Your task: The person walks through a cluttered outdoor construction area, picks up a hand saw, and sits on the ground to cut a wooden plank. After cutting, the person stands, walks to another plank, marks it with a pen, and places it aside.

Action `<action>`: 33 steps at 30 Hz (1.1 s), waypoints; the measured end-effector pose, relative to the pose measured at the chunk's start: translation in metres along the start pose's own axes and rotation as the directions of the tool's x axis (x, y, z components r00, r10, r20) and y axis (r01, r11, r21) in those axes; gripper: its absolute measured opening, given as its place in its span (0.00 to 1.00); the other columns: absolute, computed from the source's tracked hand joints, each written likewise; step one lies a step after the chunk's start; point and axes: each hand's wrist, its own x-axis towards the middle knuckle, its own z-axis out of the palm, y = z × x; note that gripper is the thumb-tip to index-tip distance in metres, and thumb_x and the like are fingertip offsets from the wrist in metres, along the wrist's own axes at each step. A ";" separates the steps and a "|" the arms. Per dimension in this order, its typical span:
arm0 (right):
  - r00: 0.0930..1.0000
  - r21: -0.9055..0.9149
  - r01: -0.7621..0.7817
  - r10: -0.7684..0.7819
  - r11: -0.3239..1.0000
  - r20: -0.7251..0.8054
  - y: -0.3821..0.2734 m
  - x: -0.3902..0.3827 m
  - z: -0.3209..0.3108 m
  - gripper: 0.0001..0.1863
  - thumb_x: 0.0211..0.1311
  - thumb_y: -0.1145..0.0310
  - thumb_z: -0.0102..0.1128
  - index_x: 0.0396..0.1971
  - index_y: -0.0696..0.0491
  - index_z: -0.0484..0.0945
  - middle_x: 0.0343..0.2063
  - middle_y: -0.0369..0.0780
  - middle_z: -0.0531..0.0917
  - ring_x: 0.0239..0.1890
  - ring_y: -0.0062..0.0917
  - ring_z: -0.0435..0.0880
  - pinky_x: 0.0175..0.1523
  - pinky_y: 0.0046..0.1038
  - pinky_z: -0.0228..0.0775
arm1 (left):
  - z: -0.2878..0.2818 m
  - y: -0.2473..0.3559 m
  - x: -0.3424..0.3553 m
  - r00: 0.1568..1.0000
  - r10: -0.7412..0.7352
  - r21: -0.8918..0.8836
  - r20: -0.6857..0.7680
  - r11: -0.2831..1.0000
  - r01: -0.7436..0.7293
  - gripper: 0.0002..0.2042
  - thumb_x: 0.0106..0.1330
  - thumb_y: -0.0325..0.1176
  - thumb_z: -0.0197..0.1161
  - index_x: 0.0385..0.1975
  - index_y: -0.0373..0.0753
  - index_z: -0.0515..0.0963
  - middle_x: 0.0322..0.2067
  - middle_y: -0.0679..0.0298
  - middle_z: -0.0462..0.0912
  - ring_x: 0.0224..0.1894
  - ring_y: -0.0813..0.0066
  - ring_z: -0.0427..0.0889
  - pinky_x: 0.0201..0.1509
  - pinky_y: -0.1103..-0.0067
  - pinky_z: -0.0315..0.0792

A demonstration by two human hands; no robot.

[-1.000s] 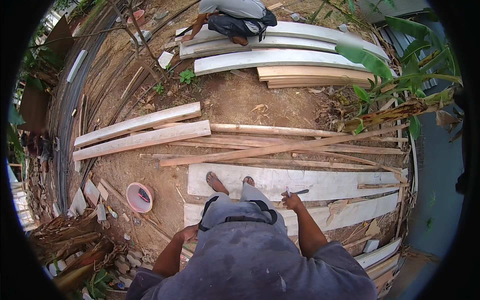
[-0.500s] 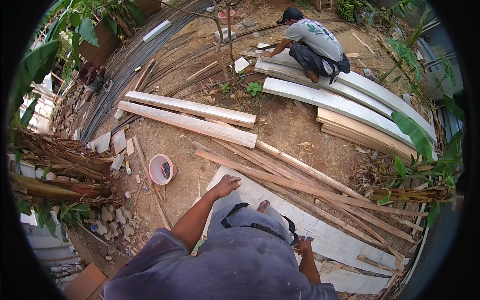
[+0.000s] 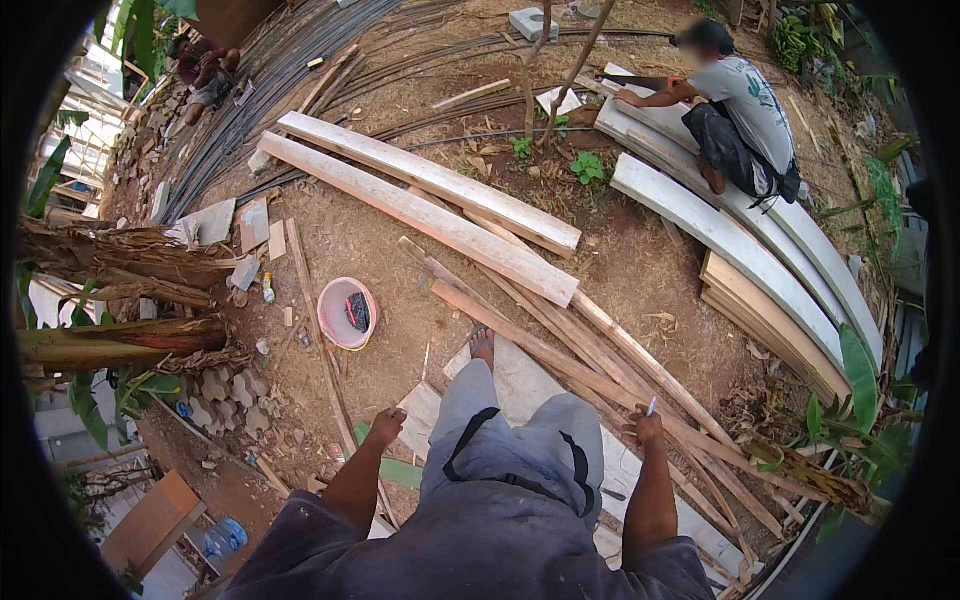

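Observation:
My right hand (image 3: 645, 428) is raised over the timber strips, with its fingers closed around a thin white pen-like stick (image 3: 651, 407) that points up. My left hand (image 3: 387, 425) hangs beside my left leg with curled fingers; whether a small thing is pinched there is hidden. Beneath me lies a pale flat sheet (image 3: 520, 385), with one bare foot (image 3: 482, 345) at its far edge. A small dark, slim tool (image 3: 613, 495) shows on the sheet near my right thigh. Long narrow wooden strips (image 3: 560, 360) cross just beyond the sheet.
A pink-white bucket (image 3: 348, 313) with dark contents stands ahead left. Two thick planks (image 3: 430, 210) lie farther off. A co-worker (image 3: 740, 120) squats on long pale boards (image 3: 730, 240) at the far right. Another person (image 3: 205, 80) sits far left near metal bars (image 3: 250, 120).
My right hand has moved up and outward from my hip, showing the white stick. My left hand has dropped lower and left. The view has shifted, and one foot shows farther forward.

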 end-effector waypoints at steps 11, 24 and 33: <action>0.982 -0.217 0.128 -0.093 0.968 0.164 -0.141 0.258 0.197 0.26 0.68 0.60 0.53 0.61 0.59 0.65 0.29 0.44 0.82 0.33 0.34 0.84 0.31 0.35 0.73 | 0.005 -0.023 -0.003 0.970 -0.244 -0.309 -0.014 0.924 0.228 0.17 0.73 0.42 0.53 0.55 0.40 0.73 0.40 0.65 0.82 0.40 0.73 0.83 0.43 0.75 0.74; 0.981 -0.014 -0.033 0.030 0.999 -0.192 -0.070 0.536 0.303 0.24 0.66 0.51 0.56 0.53 0.53 0.73 0.34 0.41 0.81 0.31 0.31 0.80 0.28 0.33 0.72 | 0.110 -0.029 0.012 0.836 -0.546 -0.194 0.057 0.815 0.546 0.28 0.67 0.46 0.62 0.64 0.43 0.67 0.49 0.59 0.80 0.47 0.67 0.79 0.50 0.71 0.74; 0.981 0.257 -0.059 0.008 0.964 0.196 -0.074 0.410 0.249 0.27 0.74 0.52 0.48 0.62 0.56 0.67 0.49 0.40 0.81 0.49 0.32 0.82 0.49 0.38 0.78 | 0.099 0.104 0.243 0.979 -0.166 -0.304 0.119 0.933 0.195 0.24 0.76 0.49 0.49 0.63 0.40 0.68 0.55 0.61 0.78 0.56 0.70 0.78 0.58 0.71 0.69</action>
